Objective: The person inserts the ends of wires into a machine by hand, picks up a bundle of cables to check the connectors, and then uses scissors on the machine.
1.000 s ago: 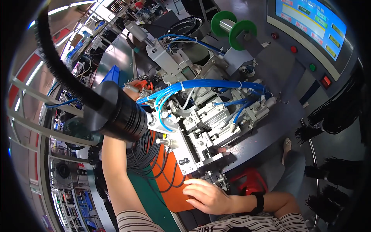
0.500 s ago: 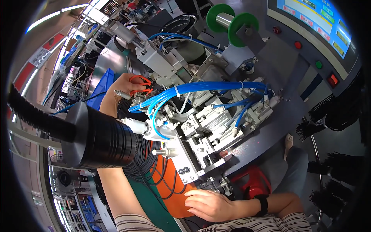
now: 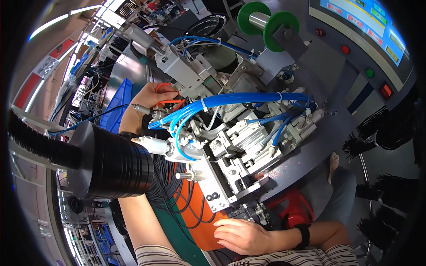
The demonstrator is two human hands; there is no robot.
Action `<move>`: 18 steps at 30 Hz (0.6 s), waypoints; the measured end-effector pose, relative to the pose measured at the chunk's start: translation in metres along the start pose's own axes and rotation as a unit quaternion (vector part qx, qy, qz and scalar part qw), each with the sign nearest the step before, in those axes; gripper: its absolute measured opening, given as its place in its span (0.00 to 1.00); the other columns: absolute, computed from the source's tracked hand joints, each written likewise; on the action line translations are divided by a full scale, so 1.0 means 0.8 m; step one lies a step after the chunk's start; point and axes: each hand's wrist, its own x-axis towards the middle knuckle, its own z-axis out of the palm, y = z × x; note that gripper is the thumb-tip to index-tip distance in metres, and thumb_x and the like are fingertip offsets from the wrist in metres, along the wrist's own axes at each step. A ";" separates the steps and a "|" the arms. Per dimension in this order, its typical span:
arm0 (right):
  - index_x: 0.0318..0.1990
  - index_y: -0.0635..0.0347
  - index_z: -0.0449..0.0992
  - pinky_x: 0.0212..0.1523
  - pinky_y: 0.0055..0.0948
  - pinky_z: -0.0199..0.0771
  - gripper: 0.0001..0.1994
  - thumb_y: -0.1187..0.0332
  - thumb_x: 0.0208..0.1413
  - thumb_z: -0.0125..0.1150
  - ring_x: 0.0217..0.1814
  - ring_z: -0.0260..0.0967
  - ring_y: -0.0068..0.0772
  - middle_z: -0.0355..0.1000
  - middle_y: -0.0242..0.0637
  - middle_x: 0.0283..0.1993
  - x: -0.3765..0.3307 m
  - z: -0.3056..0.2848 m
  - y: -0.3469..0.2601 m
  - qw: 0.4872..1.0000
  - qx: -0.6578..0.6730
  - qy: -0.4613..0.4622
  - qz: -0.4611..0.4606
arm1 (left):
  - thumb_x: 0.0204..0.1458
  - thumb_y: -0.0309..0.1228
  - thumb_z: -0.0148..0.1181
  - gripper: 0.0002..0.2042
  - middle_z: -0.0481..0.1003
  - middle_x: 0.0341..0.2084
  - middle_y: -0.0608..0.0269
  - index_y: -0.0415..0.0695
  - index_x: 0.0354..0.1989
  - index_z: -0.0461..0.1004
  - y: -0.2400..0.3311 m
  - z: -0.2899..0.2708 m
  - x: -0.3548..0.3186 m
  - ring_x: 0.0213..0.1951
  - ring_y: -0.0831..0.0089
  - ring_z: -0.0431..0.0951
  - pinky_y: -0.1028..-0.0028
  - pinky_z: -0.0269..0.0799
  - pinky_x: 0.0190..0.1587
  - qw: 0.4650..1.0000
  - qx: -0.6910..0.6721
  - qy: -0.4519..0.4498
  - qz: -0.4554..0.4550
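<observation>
At the far left side of the metal machine [image 3: 239, 137], my left hand [image 3: 153, 97] grips orange-handled pliers [image 3: 168, 103]. Their jaws are hidden among the machine's parts, so I cannot tell what they touch. A black round lamp head [image 3: 113, 159] covers part of my left forearm. My right hand [image 3: 244, 236] rests low in front, fingers stretched out and empty, beside the near edge of the orange mat [image 3: 202, 232].
Blue air tubes [image 3: 230, 99] arch over the machine. Black cables [image 3: 166, 188] lie coiled next to it. A green spool [image 3: 275, 31] stands behind, a screen [image 3: 377, 22] at upper right. A blue bin [image 3: 117, 106] sits beyond my left hand; a red stool [image 3: 295, 210] is below the table.
My left hand has shifted slightly, and the pliers' handles look turned and farther apart. My right hand rests nearly as before. The whole view has moved a little.
</observation>
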 end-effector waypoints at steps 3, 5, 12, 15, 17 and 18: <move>0.44 0.69 0.76 0.54 0.38 0.75 0.11 0.71 0.57 0.63 0.59 0.70 0.45 0.74 0.43 0.46 -0.001 0.001 0.001 1.000 -0.006 -0.003 -0.002 | 0.51 0.32 0.72 0.12 0.79 0.27 0.70 0.39 0.39 0.80 -0.002 0.011 -0.009 0.24 0.86 0.74 0.84 0.68 0.24 0.999 -0.011 0.041 0.007; 0.44 0.68 0.76 0.54 0.38 0.75 0.11 0.71 0.57 0.63 0.60 0.69 0.45 0.73 0.42 0.47 -0.001 0.003 0.002 1.000 -0.015 -0.009 -0.005 | 0.51 0.32 0.72 0.12 0.79 0.26 0.71 0.39 0.38 0.80 -0.002 0.016 -0.009 0.24 0.86 0.74 0.84 0.68 0.25 0.998 -0.016 0.060 0.011; 0.45 0.67 0.76 0.54 0.36 0.75 0.11 0.70 0.57 0.63 0.60 0.69 0.44 0.74 0.42 0.47 -0.002 0.004 0.002 1.000 -0.023 -0.016 -0.005 | 0.52 0.27 0.69 0.08 0.78 0.22 0.62 0.35 0.35 0.78 -0.009 0.017 0.013 0.18 0.81 0.72 0.79 0.63 0.19 0.994 0.102 0.034 0.025; 0.45 0.67 0.76 0.54 0.36 0.75 0.11 0.70 0.57 0.62 0.60 0.69 0.44 0.74 0.41 0.47 -0.003 0.003 0.004 1.000 -0.026 -0.012 -0.001 | 0.52 0.26 0.68 0.07 0.76 0.20 0.63 0.36 0.32 0.77 -0.016 0.025 0.019 0.16 0.81 0.70 0.78 0.61 0.18 0.995 0.070 0.043 0.052; 0.45 0.67 0.76 0.53 0.36 0.75 0.11 0.69 0.57 0.62 0.60 0.69 0.43 0.74 0.41 0.47 -0.004 0.005 0.002 1.000 -0.022 -0.014 0.001 | 0.52 0.26 0.68 0.07 0.74 0.18 0.64 0.36 0.31 0.76 -0.025 0.026 0.019 0.15 0.80 0.69 0.78 0.60 0.18 0.995 0.057 0.052 0.060; 0.45 0.67 0.76 0.53 0.36 0.75 0.11 0.69 0.57 0.62 0.60 0.69 0.43 0.74 0.41 0.47 -0.004 0.005 0.001 1.000 -0.020 -0.015 -0.001 | 0.52 0.26 0.68 0.07 0.75 0.18 0.64 0.36 0.31 0.76 -0.035 0.027 0.023 0.15 0.80 0.69 0.78 0.60 0.18 0.995 0.048 0.059 0.062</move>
